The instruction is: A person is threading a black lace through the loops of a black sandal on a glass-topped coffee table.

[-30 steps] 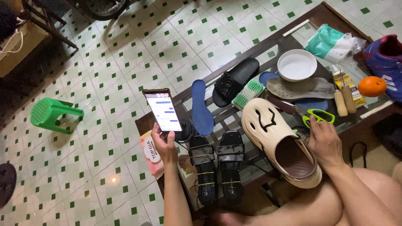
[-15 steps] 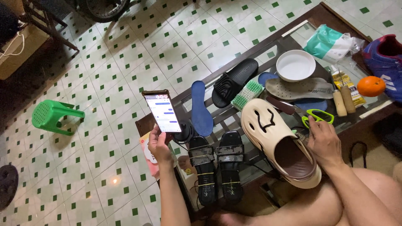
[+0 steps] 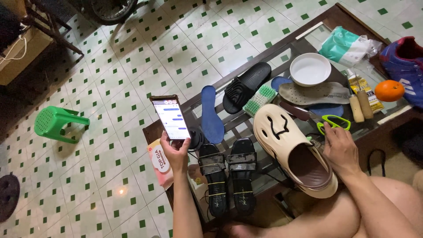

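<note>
White floor tiles (image 3: 132, 57) with small green squares run across the whole room, glossy, with one bright glint of light low on the left. A green plastic stool (image 3: 55, 123) lies tipped on its side. Up top, a dark tyre (image 3: 112, 9) and dark wooden furniture legs (image 3: 48, 26). A glass-topped desk (image 3: 335, 20) with a dark wooden frame fills the right.

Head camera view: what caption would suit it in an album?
Left hand holds up a lit phone while right hand rests beside a cream clog.
</note>
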